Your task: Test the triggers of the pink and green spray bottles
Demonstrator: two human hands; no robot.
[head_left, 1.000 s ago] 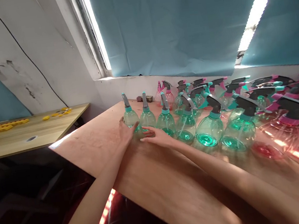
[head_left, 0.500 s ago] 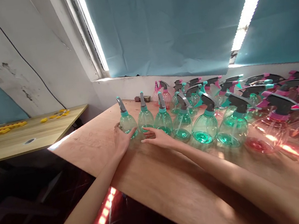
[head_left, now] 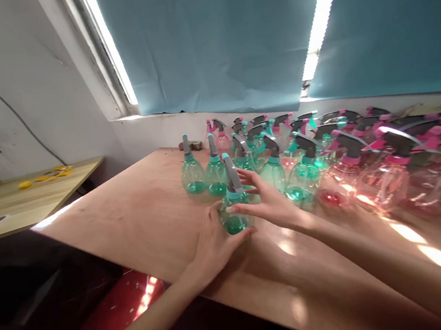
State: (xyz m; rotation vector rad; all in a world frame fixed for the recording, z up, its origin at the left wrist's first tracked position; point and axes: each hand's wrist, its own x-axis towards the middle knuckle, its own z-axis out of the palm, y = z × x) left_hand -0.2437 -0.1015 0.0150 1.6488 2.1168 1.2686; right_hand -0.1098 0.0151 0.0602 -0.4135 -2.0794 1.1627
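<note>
A green see-through spray bottle (head_left: pixel 235 218) with a grey trigger head stands on the brown table (head_left: pixel 142 217), pulled out in front of the row. My left hand (head_left: pixel 213 247) cups its base from the near left side. My right hand (head_left: pixel 270 203) wraps it from the right, thumb in front and fingers behind the neck. Just behind stand two more green spray bottles (head_left: pixel 192 172) (head_left: pixel 216 174), apart from my hands.
Many green and pink spray bottles (head_left: pixel 349 165) crowd the table's back and right side up to the wall. A lighter wooden table (head_left: pixel 16 203) with small yellow pieces lies at the left. Blue blinds (head_left: pixel 208 38) cover the window. The table's near edge runs below my forearms.
Both hands have come back toward me from the left end of the bottle row, bringing one green bottle out of the row. The view has swung, so everything sits further left.
</note>
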